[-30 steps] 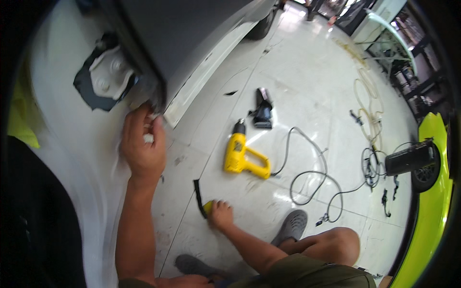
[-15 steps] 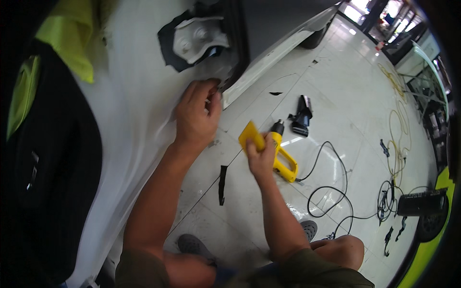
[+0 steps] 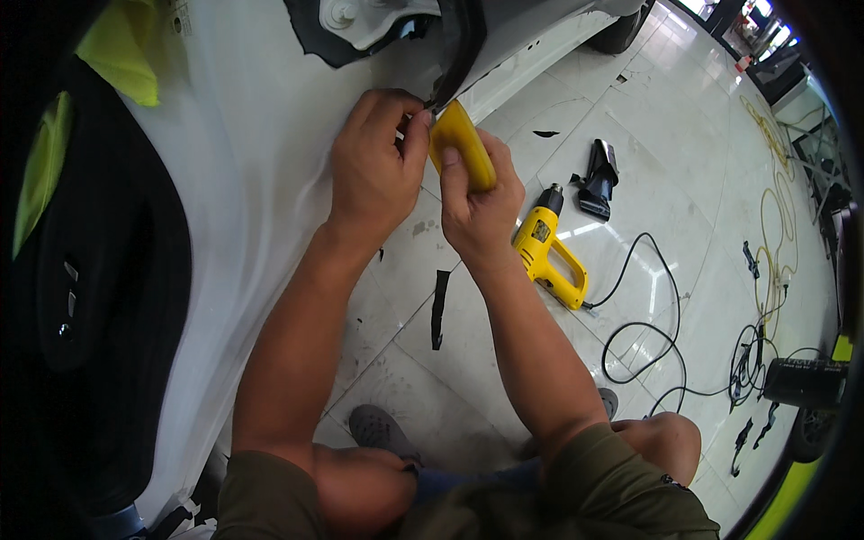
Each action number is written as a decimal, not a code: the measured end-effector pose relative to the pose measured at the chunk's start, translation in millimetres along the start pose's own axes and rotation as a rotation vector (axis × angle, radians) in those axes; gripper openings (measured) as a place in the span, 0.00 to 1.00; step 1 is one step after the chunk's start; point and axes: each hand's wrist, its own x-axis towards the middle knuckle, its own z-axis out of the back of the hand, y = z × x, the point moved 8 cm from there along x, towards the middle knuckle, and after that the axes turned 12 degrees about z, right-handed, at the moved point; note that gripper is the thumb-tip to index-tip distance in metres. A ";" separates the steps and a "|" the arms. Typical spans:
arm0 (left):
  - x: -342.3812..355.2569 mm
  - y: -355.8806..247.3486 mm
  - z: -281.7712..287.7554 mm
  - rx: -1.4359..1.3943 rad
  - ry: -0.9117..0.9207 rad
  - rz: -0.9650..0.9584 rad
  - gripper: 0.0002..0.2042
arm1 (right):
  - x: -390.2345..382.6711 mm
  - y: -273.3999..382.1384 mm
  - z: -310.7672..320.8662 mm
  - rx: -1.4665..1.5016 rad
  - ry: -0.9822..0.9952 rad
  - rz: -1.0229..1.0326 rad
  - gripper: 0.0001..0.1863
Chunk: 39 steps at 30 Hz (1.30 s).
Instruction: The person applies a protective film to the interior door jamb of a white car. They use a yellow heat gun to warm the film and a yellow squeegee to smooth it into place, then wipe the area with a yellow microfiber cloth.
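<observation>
My right hand point(image 3: 481, 193) grips a yellow squeegee point(image 3: 459, 139), thumb on its face and fingers behind it. The squeegee's top edge is up at the lower corner of a dark car panel point(image 3: 464, 45). Just left of it, my left hand point(image 3: 373, 166) is closed in a pinch by the same corner, close to the white car body point(image 3: 243, 171). A small dark bit shows at its fingertips, but what they hold is too hidden to name. A white metal bracket on a black backing point(image 3: 360, 18) sits above that hand.
A yellow heat gun point(image 3: 544, 238) lies on the tiled floor point(image 3: 504, 360), its black cord point(image 3: 679, 315) looped to the right. Crumpled black film point(image 3: 598, 180) and a black strip point(image 3: 439, 310) lie nearby. A yellow cloth point(image 3: 121, 54) hangs at upper left.
My right hand has carried the squeegee up and left to the panel corner, beside my left hand. The left hand stays pinched at that corner. The whole view has shifted slightly.
</observation>
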 end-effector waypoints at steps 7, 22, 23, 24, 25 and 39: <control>-0.4 2.4 -1.9 0.046 -0.027 0.013 0.04 | 0.1 -4.0 -5.6 -0.009 -0.057 0.057 0.11; -0.2 8.9 -2.4 -0.022 -0.038 0.066 0.12 | -1.4 -0.8 -14.1 -0.019 -0.147 0.144 0.11; -0.2 7.9 -2.7 -0.007 -0.060 0.049 0.12 | -1.3 -0.1 -15.0 -0.037 -0.148 0.157 0.11; -0.3 7.5 -2.4 0.008 -0.082 0.032 0.12 | -1.5 0.8 -16.0 -0.054 -0.149 0.169 0.10; -0.3 8.1 -2.5 0.032 -0.096 0.014 0.12 | -2.0 1.7 -16.8 -0.071 -0.150 0.181 0.10; -0.5 6.4 -2.6 -0.059 0.000 0.049 0.15 | -20.9 -16.9 -14.5 0.069 -0.074 -0.018 0.10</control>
